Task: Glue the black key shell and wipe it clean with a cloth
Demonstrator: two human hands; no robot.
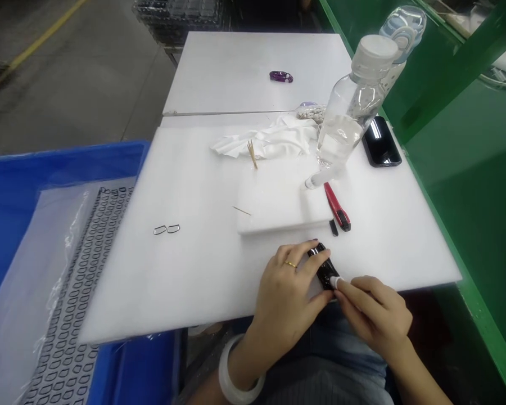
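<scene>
My left hand [287,289] holds a small, glossy black piece [324,265] at the front edge of the white table, its fingers curled over the top end and its thumb at the near end. A gold ring is on one finger and a pale bangle [231,374] circles the wrist. My right hand [375,312] is closed at the near end of the same piece, with a white covering [335,282] on one fingertip pressed against it. The undersides of the right fingers are hidden. Just beyond lie a small black strip [333,228] and a red utility knife [337,207].
A white foam block [278,211] bears toothpicks [252,154] and a small clear tube [317,179]. Behind are crumpled tissue [274,139], a water bottle [341,121] and a phone [381,143]. Two wire loops [167,229] lie left, beside a blue bin [67,166] holding sheeted frames.
</scene>
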